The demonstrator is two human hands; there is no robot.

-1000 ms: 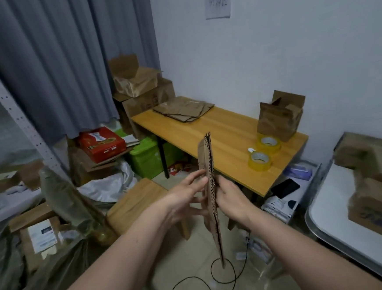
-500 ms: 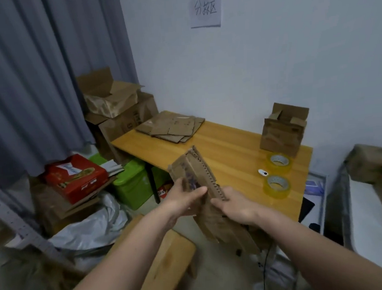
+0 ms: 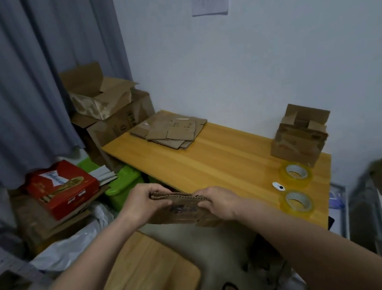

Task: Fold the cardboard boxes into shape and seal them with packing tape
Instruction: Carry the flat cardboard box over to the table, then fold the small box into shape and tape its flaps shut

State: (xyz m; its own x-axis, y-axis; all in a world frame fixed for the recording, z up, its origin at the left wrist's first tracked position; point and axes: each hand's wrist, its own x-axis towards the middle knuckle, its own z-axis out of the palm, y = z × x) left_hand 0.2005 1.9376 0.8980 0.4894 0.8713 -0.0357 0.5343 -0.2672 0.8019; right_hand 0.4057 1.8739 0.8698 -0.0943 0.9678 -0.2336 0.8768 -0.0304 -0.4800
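You stand at a long wooden desk (image 3: pixel 221 163) set against a pale wall, with grey curtains (image 3: pixel 32 88) to your left. The view has swung toward the desk since a second ago, so the desk now fills the middle of the scene and the floor clutter on the left has mostly slid out of sight.

At the desk's far left end lies a stack of flattened boxes (image 3: pixel 170 130). At its far right end stands a folded box (image 3: pixel 299 136) with its top flaps open. Just in front of that box lie two rolls of packing tape (image 3: pixel 295 173), one nearer you than the other, with a small white object (image 3: pixel 278 186) between them.

Beside the desk on the left, open cartons are piled against the curtain, and lower down a red carton (image 3: pixel 62 189) rests on other boxes.

You hold a flattened cardboard box (image 3: pixel 181 208) just off the desk's near edge. A second ago it stood on end with its edge toward you; now it lies sideways, its corrugated top edge running level between your hands. Your left hand (image 3: pixel 142 203) grips its left end, fingers curled over the top edge. Your right hand (image 3: pixel 219 202) pinches the top edge further right, fingers curled over it too.
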